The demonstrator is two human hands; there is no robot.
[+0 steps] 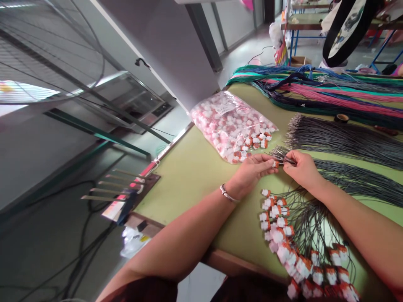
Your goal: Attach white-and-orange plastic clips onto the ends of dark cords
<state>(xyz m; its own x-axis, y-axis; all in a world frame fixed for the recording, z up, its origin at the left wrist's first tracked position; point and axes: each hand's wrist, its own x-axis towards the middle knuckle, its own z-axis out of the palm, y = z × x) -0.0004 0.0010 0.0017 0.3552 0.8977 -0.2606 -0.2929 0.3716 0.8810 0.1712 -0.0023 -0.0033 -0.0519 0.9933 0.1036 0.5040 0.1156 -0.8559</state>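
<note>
Between the fingers of my left hand (256,170) is a small white and orange connector (275,164). My right hand (300,167) pinches thin dark wires (291,161) right beside it, their ends pointing at the connector. Whether a wire end sits inside the connector is too small to tell. Beyond my left hand lies a clear plastic bag (217,121) full of such connectors, with several loose ones (256,140) at its near corner. Below my hands, a fanned pile of wired connectors (283,243) spreads toward the table's front edge.
Dark wire bundles (346,138) stretch along the right side, with a roll of tape (341,118) beside them. Green, pink and blue wires (315,88) lie at the back. A pronged rack (126,188) is fixed at the left edge of the green table (176,176).
</note>
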